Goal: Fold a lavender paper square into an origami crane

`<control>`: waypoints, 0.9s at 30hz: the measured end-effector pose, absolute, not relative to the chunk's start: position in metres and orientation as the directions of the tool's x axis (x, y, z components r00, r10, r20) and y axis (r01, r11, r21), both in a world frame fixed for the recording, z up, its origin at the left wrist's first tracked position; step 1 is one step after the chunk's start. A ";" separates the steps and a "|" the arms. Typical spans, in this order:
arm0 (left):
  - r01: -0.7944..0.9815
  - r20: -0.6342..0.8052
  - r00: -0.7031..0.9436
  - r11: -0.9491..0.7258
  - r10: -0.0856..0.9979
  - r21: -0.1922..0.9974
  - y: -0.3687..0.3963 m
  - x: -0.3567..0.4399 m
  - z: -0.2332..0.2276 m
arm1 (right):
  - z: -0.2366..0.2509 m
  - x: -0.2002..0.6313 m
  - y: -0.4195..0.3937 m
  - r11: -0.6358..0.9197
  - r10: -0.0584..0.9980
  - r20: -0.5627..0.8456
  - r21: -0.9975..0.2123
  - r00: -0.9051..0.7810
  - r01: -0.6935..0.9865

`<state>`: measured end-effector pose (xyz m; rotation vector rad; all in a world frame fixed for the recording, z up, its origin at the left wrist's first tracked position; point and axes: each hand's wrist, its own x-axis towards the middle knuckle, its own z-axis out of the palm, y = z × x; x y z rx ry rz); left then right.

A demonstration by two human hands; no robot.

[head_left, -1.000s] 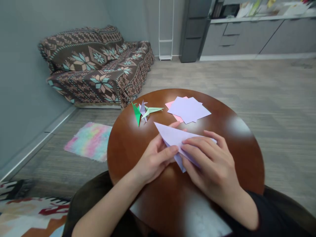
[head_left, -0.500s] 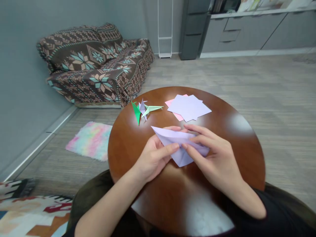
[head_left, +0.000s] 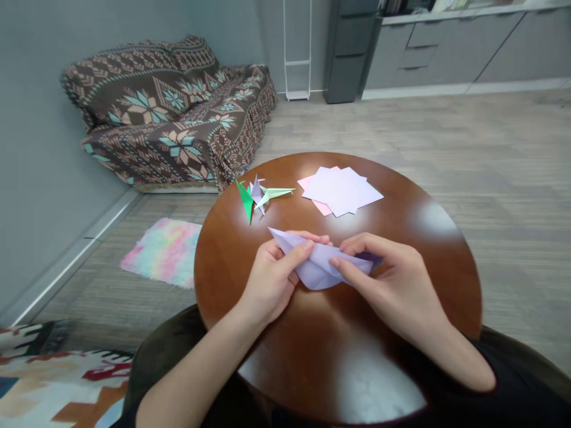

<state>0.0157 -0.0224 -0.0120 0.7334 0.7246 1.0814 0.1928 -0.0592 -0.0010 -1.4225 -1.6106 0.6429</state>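
Holding a partly folded lilac sheet (head_left: 317,272) in both hands, over the middle of a round brown table (head_left: 223,261). Reaching in from the lower left with a bare forearm, and gripping the left part of the sheet in the left hand (head_left: 274,279) — with the thumb laid across the near face and the fingers passed behind, showing only at the tips past the upper edge. Coming in from the lower right with the other forearm, bare as far as a dark sleeve (head_left: 517,392), and pinching the right part of the sheet between the thumb and bent fingers of the right hand (head_left: 397,279) — with the back of that hand turned up. Unable to tell how far those fingertips reach behind the paper. Facing, beyond the hands, a green paper bird (head_left: 245,202), a lilac paper bird (head_left: 257,194) and a pale green paper bird (head_left: 274,194), close together at the far left of the table, and, right of these, fanned lilac sheets (head_left: 343,190) over a pink sheet (head_left: 323,207).
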 end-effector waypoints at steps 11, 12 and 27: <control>-0.338 -0.190 0.213 0.254 0.958 0.906 -0.019 0.011 -0.022 | 0.014 0.198 -0.056 0.090 0.983 0.005 -0.886 -0.186 0.455; -0.338 -0.192 0.217 0.258 0.957 0.905 -0.019 0.011 -0.022 | 0.014 0.198 -0.055 0.076 0.979 -0.020 -0.889 -0.202 0.452; -0.372 -0.261 0.256 0.344 0.931 0.862 -0.018 0.011 -0.019 | 0.011 0.197 -0.052 0.003 0.972 -0.088 -0.922 -0.218 0.387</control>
